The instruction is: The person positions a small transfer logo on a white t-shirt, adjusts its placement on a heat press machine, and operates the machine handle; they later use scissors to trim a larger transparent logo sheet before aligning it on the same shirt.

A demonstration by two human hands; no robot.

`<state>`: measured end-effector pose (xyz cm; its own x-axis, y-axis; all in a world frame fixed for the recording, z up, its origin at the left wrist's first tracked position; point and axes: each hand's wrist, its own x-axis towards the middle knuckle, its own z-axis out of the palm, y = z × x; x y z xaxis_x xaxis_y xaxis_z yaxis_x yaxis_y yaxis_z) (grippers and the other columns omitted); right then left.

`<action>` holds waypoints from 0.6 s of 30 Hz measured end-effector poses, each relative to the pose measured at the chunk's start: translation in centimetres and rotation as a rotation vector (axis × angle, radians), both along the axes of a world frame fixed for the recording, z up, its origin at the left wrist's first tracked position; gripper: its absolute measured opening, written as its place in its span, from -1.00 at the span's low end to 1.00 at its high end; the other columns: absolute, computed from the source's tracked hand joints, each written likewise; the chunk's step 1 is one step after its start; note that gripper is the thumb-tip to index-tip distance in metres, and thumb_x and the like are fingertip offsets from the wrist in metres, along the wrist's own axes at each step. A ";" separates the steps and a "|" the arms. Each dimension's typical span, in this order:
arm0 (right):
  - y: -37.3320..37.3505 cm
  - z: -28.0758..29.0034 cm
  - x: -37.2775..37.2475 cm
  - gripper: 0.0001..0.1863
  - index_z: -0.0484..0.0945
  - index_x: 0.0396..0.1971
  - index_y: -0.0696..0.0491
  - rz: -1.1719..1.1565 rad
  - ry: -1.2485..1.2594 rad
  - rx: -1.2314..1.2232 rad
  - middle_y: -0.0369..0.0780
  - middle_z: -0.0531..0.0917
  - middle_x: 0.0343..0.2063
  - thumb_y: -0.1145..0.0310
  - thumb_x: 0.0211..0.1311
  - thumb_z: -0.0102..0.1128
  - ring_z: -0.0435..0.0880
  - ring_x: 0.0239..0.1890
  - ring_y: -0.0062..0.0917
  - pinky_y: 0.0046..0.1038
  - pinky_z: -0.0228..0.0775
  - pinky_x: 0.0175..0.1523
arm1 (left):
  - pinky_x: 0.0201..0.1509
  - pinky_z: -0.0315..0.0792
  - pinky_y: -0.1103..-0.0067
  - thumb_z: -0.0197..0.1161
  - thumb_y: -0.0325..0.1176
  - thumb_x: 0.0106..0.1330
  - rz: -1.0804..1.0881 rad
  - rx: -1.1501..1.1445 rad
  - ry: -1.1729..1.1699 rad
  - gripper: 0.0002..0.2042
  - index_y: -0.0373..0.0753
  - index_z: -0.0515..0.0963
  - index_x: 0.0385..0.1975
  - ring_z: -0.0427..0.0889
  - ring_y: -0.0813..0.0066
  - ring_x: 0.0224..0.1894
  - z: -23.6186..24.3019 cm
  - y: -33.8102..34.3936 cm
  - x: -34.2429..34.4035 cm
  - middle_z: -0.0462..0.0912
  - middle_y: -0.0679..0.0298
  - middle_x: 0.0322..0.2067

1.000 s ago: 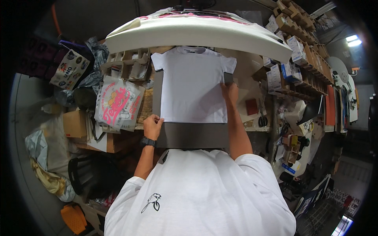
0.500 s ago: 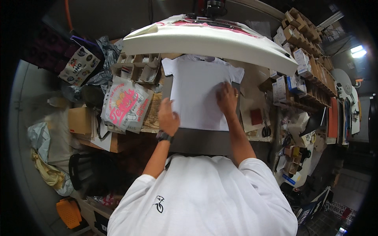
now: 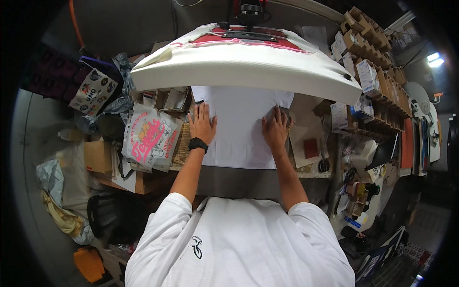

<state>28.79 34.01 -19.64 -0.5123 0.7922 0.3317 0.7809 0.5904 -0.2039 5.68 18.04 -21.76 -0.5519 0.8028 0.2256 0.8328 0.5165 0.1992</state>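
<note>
A white T-shirt [image 3: 239, 131] lies spread on the dark grey lower plate [image 3: 236, 182] of a heat press. Above its far part hangs the press's upper plate [image 3: 246, 67], wrapped in off-white cloth, which hides the neckline. My left hand [image 3: 202, 125] rests flat on the shirt's left side, fingers pointing away from me; a black watch is on that wrist. On the right side of the shirt lies my right hand [image 3: 276, 129], its fingers apart and a ring on one of them. Neither hand holds anything.
Left of the press are printed transfer sheets [image 3: 149, 138] in pink lettering and a sectioned cardboard box [image 3: 172, 99]. To the right lie scissors [image 3: 323, 165] and a small red-brown square [image 3: 311, 148]. Stacked cardboard bins [image 3: 377, 86] stand farther right.
My left hand has moved away from me along the shirt's left side and now lies flat. My right hand has settled flat. The view has shifted, and the upper plate now hides the neckline.
</note>
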 end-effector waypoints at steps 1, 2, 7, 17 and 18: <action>0.1 -0.1 -0.1 -0.38 0.38 0.24 0.16 -0.011 -0.020 -0.019 -0.19 0.37 0.30 0.10 0.27 0.10 0.25 0.35 -0.26 0.13 -0.21 0.44 | 0.47 -0.08 0.03 -0.01 -0.07 0.44 -0.013 -0.008 0.016 -0.43 -0.31 0.24 0.32 0.06 0.09 0.47 0.3 0.0 -0.2 0.15 0.11 0.41; 0.1 -0.1 -0.2 -0.39 0.38 0.24 0.16 -0.021 -0.039 -0.038 -0.19 0.37 0.30 0.12 0.27 0.11 0.25 0.35 -0.25 0.13 -0.20 0.44 | 0.48 -0.08 0.03 0.00 -0.10 0.43 0.004 -0.032 0.023 -0.45 -0.32 0.26 0.31 0.06 0.08 0.47 0.5 0.1 -0.2 0.16 0.10 0.40; 0.4 1.3 -3.4 -0.46 0.46 0.16 0.16 -0.036 -0.073 0.021 -0.14 0.38 0.27 0.22 0.22 0.15 0.29 0.32 -0.24 0.13 -0.14 0.42 | 0.48 -0.09 0.06 0.06 -0.17 0.38 -0.141 0.074 0.030 -0.48 -0.32 0.32 0.27 0.03 0.08 0.47 0.9 4.7 0.8 0.16 0.04 0.39; 9.7 -2.7 -7.3 -0.62 0.57 -0.05 0.16 0.391 0.340 -0.048 -0.08 0.59 -0.06 0.23 0.24 0.17 0.56 0.04 -0.22 -0.21 0.40 0.13 | 0.22 0.30 0.07 0.08 -0.33 0.31 -0.225 0.161 -0.094 -0.66 -0.34 0.55 0.02 0.46 -0.10 0.16 -2.0 12.3 0.0 0.55 -0.12 0.05; 9.9 -2.5 -6.7 -0.62 0.57 -0.05 0.16 0.414 0.319 -0.060 -0.08 0.59 -0.07 0.23 0.24 0.17 0.56 0.03 -0.22 -0.21 0.41 0.13 | 0.22 0.29 0.07 0.08 -0.33 0.32 -0.185 0.092 -0.094 -0.66 -0.34 0.54 0.02 0.46 -0.10 0.16 -1.9 11.3 -1.4 0.55 -0.12 0.05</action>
<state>22.13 43.91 -22.16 -0.6673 0.5669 0.4830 0.3779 0.8166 -0.4363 4.27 29.33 -23.69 -0.4192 0.8706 0.2575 0.8872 0.3327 0.3196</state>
